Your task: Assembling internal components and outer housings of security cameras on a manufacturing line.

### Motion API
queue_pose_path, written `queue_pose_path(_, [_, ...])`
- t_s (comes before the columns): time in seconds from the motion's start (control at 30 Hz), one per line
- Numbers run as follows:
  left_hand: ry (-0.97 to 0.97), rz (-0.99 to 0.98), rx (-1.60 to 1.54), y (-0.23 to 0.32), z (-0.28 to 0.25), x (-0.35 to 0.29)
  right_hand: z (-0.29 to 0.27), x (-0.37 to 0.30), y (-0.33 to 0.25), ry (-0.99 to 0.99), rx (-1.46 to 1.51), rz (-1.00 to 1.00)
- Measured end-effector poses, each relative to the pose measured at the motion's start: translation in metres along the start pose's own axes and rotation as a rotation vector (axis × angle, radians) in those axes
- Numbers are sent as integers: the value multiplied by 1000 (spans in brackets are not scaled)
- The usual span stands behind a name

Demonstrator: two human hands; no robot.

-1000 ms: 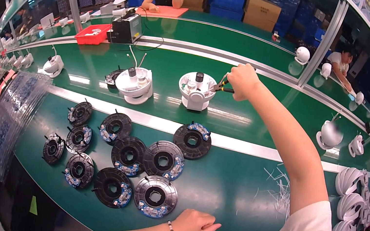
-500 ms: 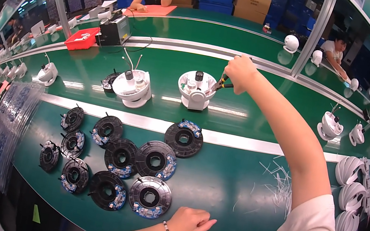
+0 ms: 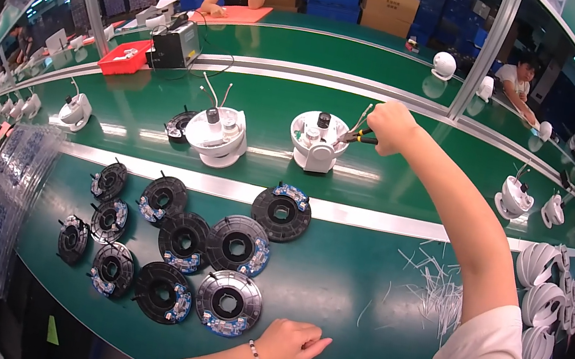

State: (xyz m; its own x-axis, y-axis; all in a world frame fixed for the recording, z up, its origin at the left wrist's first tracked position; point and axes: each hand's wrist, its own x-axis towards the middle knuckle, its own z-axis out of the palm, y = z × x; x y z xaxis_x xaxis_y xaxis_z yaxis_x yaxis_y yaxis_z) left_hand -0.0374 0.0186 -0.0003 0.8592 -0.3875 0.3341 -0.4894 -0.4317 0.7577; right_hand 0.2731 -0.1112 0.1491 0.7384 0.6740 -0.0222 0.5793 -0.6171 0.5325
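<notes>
Grips black-and-yellow pliers (image 3: 365, 139) in the right hand (image 3: 390, 127), at upper middle of the frame, with fingers wrapped firmly round the handles. Points the tips leftward at the right side of a white rounded housing (image 3: 317, 160), upright on the green upper surface (image 3: 275, 97); cannot tell exactly what lies between the tips.

Rests the left hand (image 3: 288, 344) at lower middle of the frame, beaded bracelet (image 3: 257, 356) on the wrist, fingers loosely bent; cannot tell about any hold in the hidden palm. Has black discs (image 3: 217, 246) with blue circuit boards spread across the lower left, a second white housing (image 3: 219, 150) at left of centre, and thin white strips (image 3: 438, 298) heaped at right.
</notes>
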Motion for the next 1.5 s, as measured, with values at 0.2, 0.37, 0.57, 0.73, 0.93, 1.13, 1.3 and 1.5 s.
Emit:
queue_pose_path(0.2, [-5,-2,2,0,-3,-2,5,-18,17,108,49,28])
queue_pose_path(0.37, [-12,4,21,0,1,-1,-16,-57,40,401,202,151])
queue_pose_path(0.57, [12,13,46,-3,2,-3,-51,-31,6,615,189,-38])
queue_pose_path(0.73, [-36,22,38,-2,1,-4,-66,25,-35,521,66,-115])
queue_pose_path(0.93, [53,59,4,-4,2,-6,-63,89,-63,446,-80,-160])
queue_pose_path(1.13, [41,80,-38,-9,4,-7,-53,120,-79,338,-152,-245])
queue_pose_path(1.3, [33,68,-29,-8,2,-7,-54,127,-81,307,-176,-311])
queue_pose_path(1.5, [19,59,-25,-9,2,-5,-59,132,-83,262,-272,-385])
